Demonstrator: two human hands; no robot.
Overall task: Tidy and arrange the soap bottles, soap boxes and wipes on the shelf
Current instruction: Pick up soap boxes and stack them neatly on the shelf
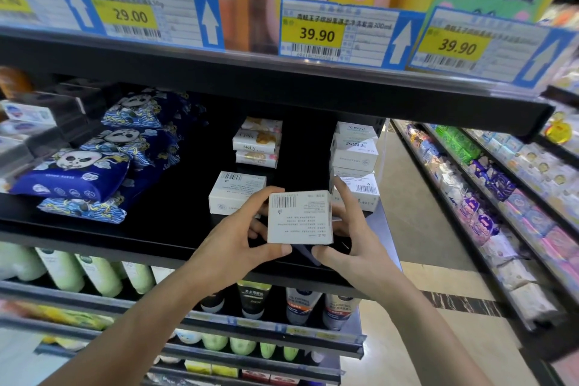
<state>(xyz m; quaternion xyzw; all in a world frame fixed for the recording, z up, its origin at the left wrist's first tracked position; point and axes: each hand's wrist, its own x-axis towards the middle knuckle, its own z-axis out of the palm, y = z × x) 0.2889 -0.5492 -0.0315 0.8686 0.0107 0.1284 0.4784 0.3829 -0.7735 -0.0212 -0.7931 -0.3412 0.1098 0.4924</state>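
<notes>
I hold a small white cardboard soap box point(299, 217), barcode side up, pinched between both hands, left hand point(233, 238) and right hand point(347, 229), above the black shelf point(163, 216) front, probably to align it with the white stack point(355, 163) just behind.

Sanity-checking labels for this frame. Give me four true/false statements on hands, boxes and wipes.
1. Both hands hold one white soap box. True: left hand and right hand grip its sides.
2. The held box shows a barcode. True.
3. The blue wipes packs lie right of the soap boxes. False: they lie to the left.
4. The visible price tags read 19.90. False: the price tags read 29.00 and 39.90.
</notes>
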